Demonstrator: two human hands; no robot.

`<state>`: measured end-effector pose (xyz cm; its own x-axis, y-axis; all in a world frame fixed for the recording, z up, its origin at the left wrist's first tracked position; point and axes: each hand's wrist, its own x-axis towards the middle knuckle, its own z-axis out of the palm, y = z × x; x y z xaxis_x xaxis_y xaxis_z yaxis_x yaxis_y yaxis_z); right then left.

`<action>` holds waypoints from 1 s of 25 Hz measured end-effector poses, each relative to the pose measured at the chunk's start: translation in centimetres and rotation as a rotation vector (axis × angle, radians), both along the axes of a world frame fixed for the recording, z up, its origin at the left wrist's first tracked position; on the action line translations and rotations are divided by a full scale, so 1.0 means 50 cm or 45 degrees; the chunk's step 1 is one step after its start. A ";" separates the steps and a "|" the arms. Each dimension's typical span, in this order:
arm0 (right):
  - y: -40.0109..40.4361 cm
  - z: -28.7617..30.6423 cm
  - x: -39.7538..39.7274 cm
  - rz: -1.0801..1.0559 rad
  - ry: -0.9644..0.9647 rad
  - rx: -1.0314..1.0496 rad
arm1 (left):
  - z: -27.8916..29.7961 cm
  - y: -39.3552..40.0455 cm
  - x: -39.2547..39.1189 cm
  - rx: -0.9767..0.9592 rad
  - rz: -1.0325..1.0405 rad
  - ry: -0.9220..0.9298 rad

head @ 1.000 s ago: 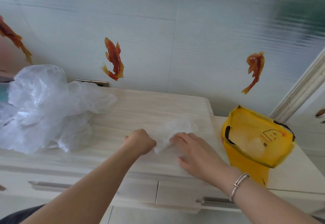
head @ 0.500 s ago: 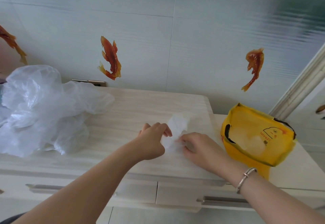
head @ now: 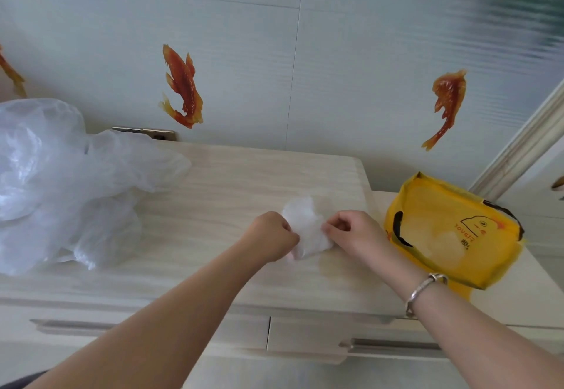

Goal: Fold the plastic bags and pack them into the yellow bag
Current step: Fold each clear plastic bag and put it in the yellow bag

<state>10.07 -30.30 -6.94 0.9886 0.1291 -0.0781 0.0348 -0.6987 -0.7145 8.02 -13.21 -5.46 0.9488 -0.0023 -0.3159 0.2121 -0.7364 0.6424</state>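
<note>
Gripping a small, crumpled piece of thin white plastic bag [head: 306, 230] at the centre of the frame, the person's left hand [head: 270, 240] and right hand [head: 354, 230] close their curled fingers on its opposite edges, probably to hold the slippery film taut while another fold is made. The bag is already compact, a soft translucent wad resting on the pale wood-grain top of a cabinet [head: 238, 181], so the folding looks nearly finished for this one. A silver bracelet [head: 422, 292] circles the right wrist. To the right of the hands, near but apart from them, the yellow bag [head: 451, 233] lies open-mouthed and tilted toward the person, seemingly placed within easy reach for packing; it is glossy, with black handle cut-outs and a printed duck outline, and pale shapes show inside, though what they are cannot be told. At the left of the frame a loose heap of plastic bags [head: 61, 187], filmy, wrinkled and billowing, waits unfolded. Orange fish stickers [head: 183, 89] decorate the smooth pale wall behind.
</note>
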 end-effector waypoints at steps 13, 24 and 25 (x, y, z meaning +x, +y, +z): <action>0.018 -0.007 -0.013 0.405 -0.433 -0.288 | -0.029 -0.002 0.017 0.062 0.225 -0.094; -0.001 0.003 -0.019 0.473 -0.421 -0.614 | -0.021 0.001 -0.004 0.180 -0.267 -0.499; -0.001 0.006 -0.023 0.526 -0.483 -0.681 | -0.024 0.003 -0.005 0.179 -0.259 -0.488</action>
<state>8.91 -30.35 -6.63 0.8401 0.5330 0.1009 0.5425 -0.8226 -0.1706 7.75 -13.05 -6.63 0.9820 -0.1826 0.0473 -0.1792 -0.8242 0.5372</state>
